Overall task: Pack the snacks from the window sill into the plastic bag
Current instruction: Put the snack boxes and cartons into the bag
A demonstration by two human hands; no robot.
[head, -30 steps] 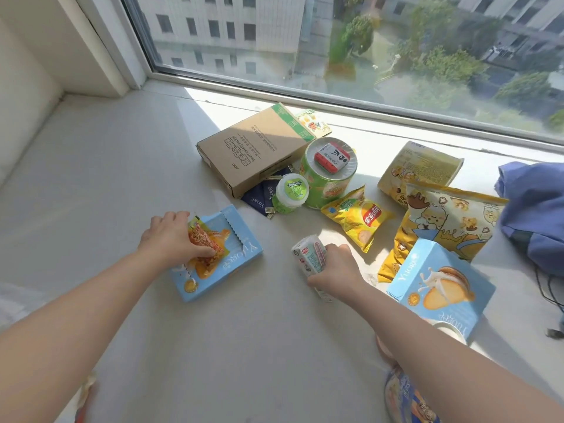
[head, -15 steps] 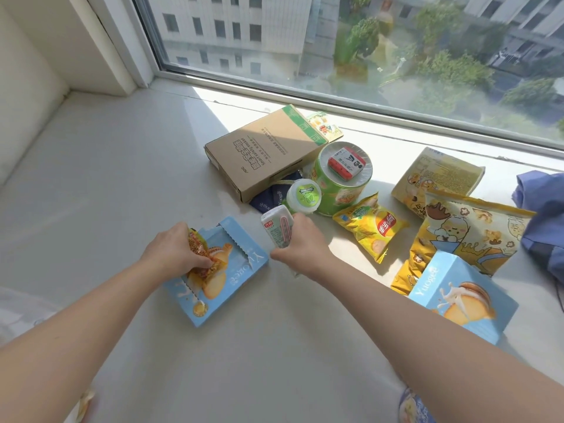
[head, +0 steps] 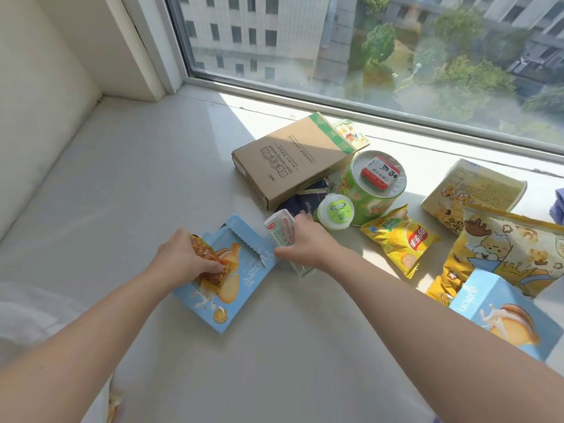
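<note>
My left hand (head: 186, 259) grips an orange snack packet (head: 210, 264) and lies on an opened light blue biscuit box (head: 225, 282) flat on the window sill (head: 128, 184). My right hand (head: 305, 242) holds a small white carton with red print (head: 279, 232), right beside the blue box's torn flap. Behind it lie dark blue packets (head: 305, 199), a green-lidded gum tub (head: 334, 210) and a green can (head: 370, 190) with a small red packet (head: 380, 172) on top. No plastic bag shows clearly.
A brown cardboard box (head: 293, 157) lies near the window. To the right are a yellow chips bag (head: 399, 236), popcorn bags (head: 512, 248) (head: 476, 187) and a second blue biscuit box (head: 500, 312). The wall closes the left side.
My right hand has carried the white carton leftward, from near the chips bag to beside the blue box. My left hand stayed on the blue box with the orange packet.
</note>
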